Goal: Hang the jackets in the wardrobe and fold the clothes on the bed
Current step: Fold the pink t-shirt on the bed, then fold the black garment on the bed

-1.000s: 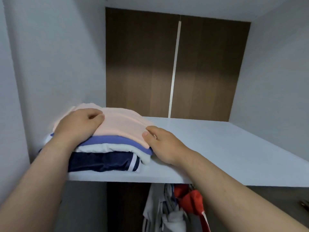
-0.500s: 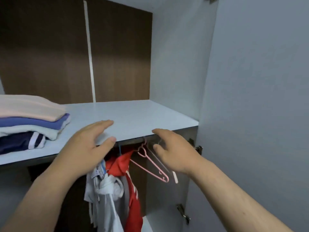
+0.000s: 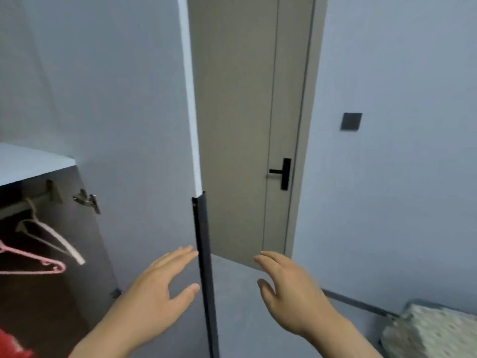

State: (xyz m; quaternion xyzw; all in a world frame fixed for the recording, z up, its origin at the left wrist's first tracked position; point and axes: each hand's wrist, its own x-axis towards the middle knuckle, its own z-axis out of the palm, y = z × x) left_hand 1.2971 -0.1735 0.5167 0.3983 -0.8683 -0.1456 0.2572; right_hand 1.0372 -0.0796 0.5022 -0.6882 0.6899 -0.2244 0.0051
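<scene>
The open wardrobe door (image 3: 134, 104) stands edge-on in the middle of the view, with a black handle strip (image 3: 205, 275) along its lower edge. My left hand (image 3: 160, 288) is on the inner side of the door, fingers straight and spread, holding nothing. To the right of the door edge, my right hand (image 3: 289, 288) is also flat and empty. At the left, inside the wardrobe, a pink hanger (image 3: 38, 262) and a white hanger (image 3: 55, 237) hang empty from the rail (image 3: 23, 205) under the white shelf (image 3: 31, 161). A red garment (image 3: 10, 347) shows at the bottom left corner.
A beige room door (image 3: 245, 125) with a black lever handle (image 3: 282, 173) is behind the wardrobe door. A dark switch plate (image 3: 350, 121) is on the grey wall. A corner of the bed with a pale textured cover (image 3: 433, 332) shows at the bottom right.
The view has swung right, away from the shelf and its folded stack. Both hands left the clothes, dropped lower and now flank the wardrobe door's edge.
</scene>
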